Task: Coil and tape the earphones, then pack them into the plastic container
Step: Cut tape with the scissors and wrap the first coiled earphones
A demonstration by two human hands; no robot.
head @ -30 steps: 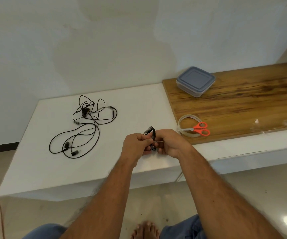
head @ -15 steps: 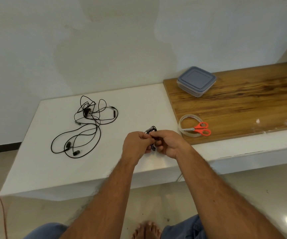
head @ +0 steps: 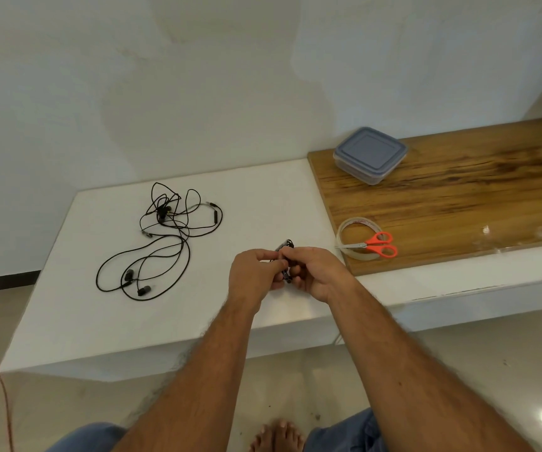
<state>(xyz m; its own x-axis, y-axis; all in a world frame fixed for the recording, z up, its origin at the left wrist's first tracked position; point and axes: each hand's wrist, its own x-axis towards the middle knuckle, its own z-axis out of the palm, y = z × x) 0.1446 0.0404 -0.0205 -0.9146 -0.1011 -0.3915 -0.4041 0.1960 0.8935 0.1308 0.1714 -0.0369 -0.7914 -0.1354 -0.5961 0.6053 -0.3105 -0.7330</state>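
Head camera looks forward and down, close above the ledge (head: 106, 324).

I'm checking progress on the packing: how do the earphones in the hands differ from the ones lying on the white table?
The earphones in the hands are bunched into a small tight coil; the loose earphones sprawl in wide tangled loops. The coiled set is held above the white table, pinched by the left hand and right hand; the loose set lies untouched on it, earbuds showing. Both have black cable, and neither is in the plastic container.
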